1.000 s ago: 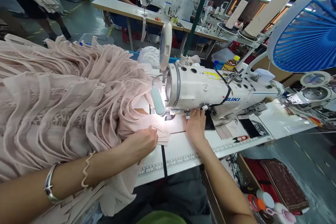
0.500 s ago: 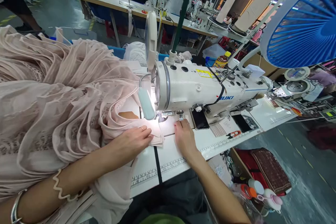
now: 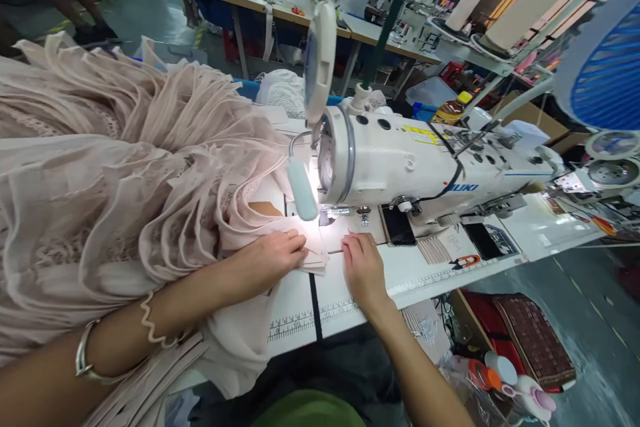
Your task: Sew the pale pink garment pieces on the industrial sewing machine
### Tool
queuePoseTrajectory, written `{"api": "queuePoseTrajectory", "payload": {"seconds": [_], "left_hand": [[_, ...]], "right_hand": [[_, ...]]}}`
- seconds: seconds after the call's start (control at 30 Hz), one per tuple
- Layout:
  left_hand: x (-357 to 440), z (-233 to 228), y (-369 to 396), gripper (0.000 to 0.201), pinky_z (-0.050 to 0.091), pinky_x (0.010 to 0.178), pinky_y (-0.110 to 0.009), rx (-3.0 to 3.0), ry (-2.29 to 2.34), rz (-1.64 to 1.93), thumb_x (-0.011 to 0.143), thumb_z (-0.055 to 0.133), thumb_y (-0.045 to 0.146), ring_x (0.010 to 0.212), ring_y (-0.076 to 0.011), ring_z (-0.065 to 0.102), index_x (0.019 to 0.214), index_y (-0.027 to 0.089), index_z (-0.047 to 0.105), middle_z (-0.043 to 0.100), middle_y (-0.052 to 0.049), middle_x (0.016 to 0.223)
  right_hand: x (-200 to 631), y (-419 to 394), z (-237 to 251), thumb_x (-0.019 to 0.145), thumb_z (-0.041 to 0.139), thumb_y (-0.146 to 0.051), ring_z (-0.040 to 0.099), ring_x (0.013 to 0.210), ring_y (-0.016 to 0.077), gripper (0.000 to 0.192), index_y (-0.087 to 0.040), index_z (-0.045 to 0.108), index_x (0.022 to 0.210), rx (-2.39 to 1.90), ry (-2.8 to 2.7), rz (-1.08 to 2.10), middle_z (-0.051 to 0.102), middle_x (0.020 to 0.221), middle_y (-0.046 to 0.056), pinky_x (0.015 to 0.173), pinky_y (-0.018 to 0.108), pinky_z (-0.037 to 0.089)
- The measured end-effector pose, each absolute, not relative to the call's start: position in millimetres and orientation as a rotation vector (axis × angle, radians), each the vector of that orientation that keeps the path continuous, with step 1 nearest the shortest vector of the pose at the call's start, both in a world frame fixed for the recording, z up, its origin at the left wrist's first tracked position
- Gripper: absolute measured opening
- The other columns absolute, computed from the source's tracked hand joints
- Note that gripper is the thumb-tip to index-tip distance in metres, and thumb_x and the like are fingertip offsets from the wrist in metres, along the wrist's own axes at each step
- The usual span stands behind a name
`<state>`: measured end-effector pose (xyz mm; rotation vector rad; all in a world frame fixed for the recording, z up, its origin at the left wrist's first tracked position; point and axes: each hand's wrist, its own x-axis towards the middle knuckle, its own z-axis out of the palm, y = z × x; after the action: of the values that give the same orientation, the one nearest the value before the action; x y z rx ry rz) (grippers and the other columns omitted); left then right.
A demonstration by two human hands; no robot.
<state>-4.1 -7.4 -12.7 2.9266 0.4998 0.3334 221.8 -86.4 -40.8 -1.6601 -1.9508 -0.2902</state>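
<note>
Hands reposition at a Juki sewing machine [image 3: 425,160]: right hand [image 3: 364,270], drawn back from the presser foot, rests flat and empty; left hand [image 3: 273,260] presses pink fabric pieces [image 3: 313,255] at frame centre.

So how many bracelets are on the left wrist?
2. A silver bangle sits farther up the forearm, and a pale wavy band sits nearer the left hand, which rests on the fabric.
</note>
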Motion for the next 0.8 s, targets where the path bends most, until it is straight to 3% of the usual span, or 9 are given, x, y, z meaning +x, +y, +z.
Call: {"api": "queuePoseTrajectory", "payload": {"seconds": [0.1,0.27,0.4,0.57,0.7,0.8], "left_hand": [[-5,-12,-6,0.02,0.033,0.064,-0.027,2.874,0.535,0.323,0.098,0.045,0.01,0.077,-0.0157,0.047,0.084,0.015,0.058,0.054,-0.004,0.088],[-1,-8,-10,0.023,0.035,0.063,-0.028,2.958,0.541,0.262,0.094,0.042,0.003,0.076,-0.0164,0.049,0.081,0.014,0.058,0.055,-0.005,0.085],[5,-7,-18,0.021,0.038,0.065,-0.032,3.144,0.498,0.265,0.088,0.044,-0.002,0.077,-0.0206,0.05,0.087,0.012,0.059,0.056,-0.007,0.086],[3,-4,-16,0.025,0.04,0.069,-0.032,3.139,0.636,0.38,0.091,0.043,-0.001,0.081,-0.0205,0.053,0.101,0.013,0.061,0.058,-0.007,0.09],[-5,-5,-8,0.026,0.042,0.091,-0.037,3.08,0.467,0.421,0.096,0.043,0.005,0.11,-0.0232,0.056,0.109,0.015,0.063,0.063,-0.01,0.114],[-14,-12,-8,0.042,0.031,0.11,-0.039,3.012,0.35,0.325,0.094,0.04,0.002,0.136,-0.0226,0.041,0.131,0.017,0.053,0.054,-0.009,0.14]], "right_hand": [[225,-87,-41,0.095,0.045,-0.012,0.057,0.086,0.0203,0.016,-0.02,0.059,0.095,-1.647,-1.862,-0.189,0.059,0.09,0.007,0.075,0.034,0.052],[228,-87,-42,0.095,0.042,-0.013,0.055,0.096,0.0228,0.024,-0.019,0.056,0.113,-1.664,-1.862,-0.113,0.059,0.102,0.01,0.083,0.039,0.052],[225,-87,-40,0.095,0.043,-0.013,0.051,0.088,0.024,0.023,-0.018,0.061,0.108,-1.745,-1.875,-0.187,0.06,0.091,0.008,0.081,0.042,0.049],[223,-90,-38,0.097,0.043,-0.015,0.053,0.083,0.0202,0.023,-0.019,0.066,0.094,-1.694,-1.858,-0.303,0.057,0.088,0.007,0.074,0.035,0.05],[224,-95,-38,0.098,0.046,-0.015,0.059,0.089,0.0175,0.019,-0.019,0.064,0.096,-1.49,-1.903,-0.309,0.061,0.097,0.007,0.077,0.031,0.052],[222,-95,-37,0.097,0.044,-0.012,0.06,0.091,0.0177,0.02,-0.019,0.062,0.092,-1.452,-2.023,-0.25,0.065,0.097,0.007,0.081,0.031,0.052]]}}
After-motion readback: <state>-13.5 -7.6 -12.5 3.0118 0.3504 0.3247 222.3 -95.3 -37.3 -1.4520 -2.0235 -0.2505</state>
